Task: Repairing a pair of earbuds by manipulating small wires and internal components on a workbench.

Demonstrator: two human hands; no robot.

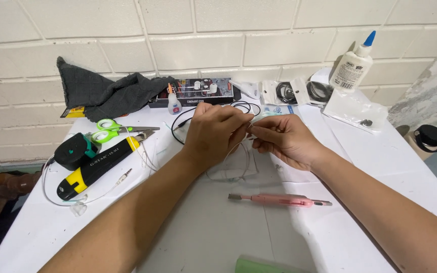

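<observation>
Desk clutter — dark grey cloth (108, 92) far left, green scissors (111, 129) and a black-and-yellow tool (96, 168) left, pink pen-like tool (279, 200) near, white glue bottle (352, 65) far right — all on a white table (218, 232).

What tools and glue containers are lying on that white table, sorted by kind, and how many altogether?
Green-handled scissors: 1
Yellow-and-black handheld tool: 1
Pink slim metal-tipped tool: 1
Glue bottles: 2, a large white one with blue nozzle and a small clear one with orange tip
Total: 5
</observation>
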